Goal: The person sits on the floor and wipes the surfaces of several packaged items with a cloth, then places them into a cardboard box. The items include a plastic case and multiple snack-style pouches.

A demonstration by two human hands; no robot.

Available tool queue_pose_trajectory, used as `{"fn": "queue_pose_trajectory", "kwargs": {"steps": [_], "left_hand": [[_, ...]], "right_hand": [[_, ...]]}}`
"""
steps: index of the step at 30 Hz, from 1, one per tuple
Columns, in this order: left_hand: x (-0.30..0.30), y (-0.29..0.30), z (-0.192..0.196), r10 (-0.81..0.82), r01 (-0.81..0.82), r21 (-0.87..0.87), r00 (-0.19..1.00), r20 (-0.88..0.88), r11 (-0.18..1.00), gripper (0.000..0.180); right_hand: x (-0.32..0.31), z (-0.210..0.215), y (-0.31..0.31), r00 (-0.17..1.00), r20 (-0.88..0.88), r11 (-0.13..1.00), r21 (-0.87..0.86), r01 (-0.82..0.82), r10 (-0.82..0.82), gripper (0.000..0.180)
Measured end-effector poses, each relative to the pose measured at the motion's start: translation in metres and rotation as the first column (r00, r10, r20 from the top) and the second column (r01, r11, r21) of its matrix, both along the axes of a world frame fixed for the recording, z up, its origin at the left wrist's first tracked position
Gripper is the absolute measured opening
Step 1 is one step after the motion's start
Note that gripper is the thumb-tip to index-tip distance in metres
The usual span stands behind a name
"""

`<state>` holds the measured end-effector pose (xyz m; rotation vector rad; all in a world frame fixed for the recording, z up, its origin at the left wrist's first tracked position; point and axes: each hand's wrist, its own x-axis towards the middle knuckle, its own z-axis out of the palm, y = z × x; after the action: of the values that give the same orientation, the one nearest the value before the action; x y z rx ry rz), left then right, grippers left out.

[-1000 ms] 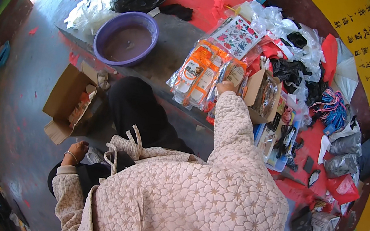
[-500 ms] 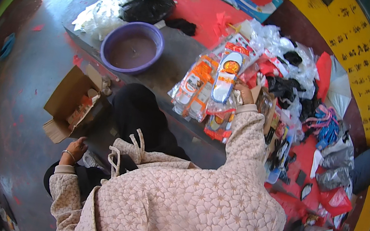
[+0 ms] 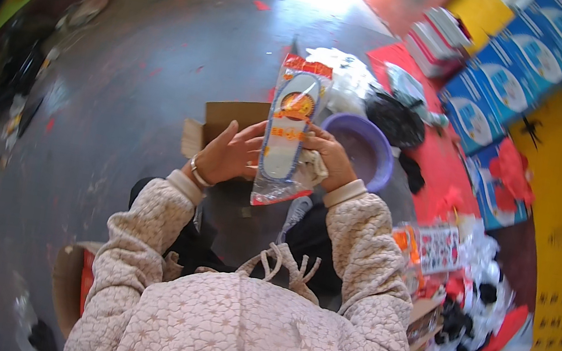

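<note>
My right hand (image 3: 333, 159) grips the right edge of a packaged insole (image 3: 289, 128), held upright in front of my body. The insole is white with a blue border and an orange print, inside a clear bag with red ends. Between that hand's palm and the pack hangs a crumpled whitish cloth (image 3: 313, 169). On the other side, my left hand (image 3: 228, 154) is open with its fingers spread, the tips at the pack's left edge; I cannot tell if they touch it. Behind the left hand stands an open cardboard box (image 3: 235, 116), its inside partly hidden.
A purple basin (image 3: 383, 135) stands just beyond my right hand, beside a black bag (image 3: 397, 121) and white plastic bags (image 3: 347, 74). More packs (image 3: 437, 247) and loose plastic pile up at the right. Blue cartons (image 3: 471, 119) line the far right. Another box (image 3: 68, 281) is by my left elbow.
My right hand has brought the packaged insole from the pile on the right to in front of me. My left hand has risen from beside the box to the pack. The view has turned left.
</note>
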<state>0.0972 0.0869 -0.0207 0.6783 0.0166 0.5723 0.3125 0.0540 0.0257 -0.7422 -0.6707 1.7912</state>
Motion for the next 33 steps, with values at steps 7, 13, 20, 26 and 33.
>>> {"fn": "queue_pose_trajectory", "kwargs": {"steps": [7,13,20,26,33], "left_hand": [[-0.025,0.034,-0.053,0.235,-0.254,-0.098,0.957,-0.171,0.962,0.048],[-0.025,0.048,-0.047,0.327,-0.353,-0.245,0.935,-0.141,0.903,0.044],[-0.007,0.048,-0.061,0.158,-0.193,-0.432,0.980,-0.117,0.881,0.045],[0.002,0.048,-0.082,0.322,-0.373,-0.453,0.928,-0.188,0.810,0.053],[-0.014,0.053,-0.079,0.312,-0.308,-0.556,0.946,-0.090,0.772,0.067]], "right_hand": [[-0.068,-0.093,0.061,0.978,0.156,0.990,-0.059,-0.132,0.140,0.023],[-0.023,-0.090,0.081,0.914,0.388,0.993,0.036,0.116,-0.121,0.015],[-0.058,-0.040,0.087,0.730,0.447,0.798,0.561,0.221,-0.516,0.020],[-0.101,-0.094,0.069,0.391,0.664,0.611,0.745,-0.269,-0.637,0.021],[-0.090,-0.069,0.020,0.635,0.768,0.658,0.521,-0.543,-0.083,0.020]]}}
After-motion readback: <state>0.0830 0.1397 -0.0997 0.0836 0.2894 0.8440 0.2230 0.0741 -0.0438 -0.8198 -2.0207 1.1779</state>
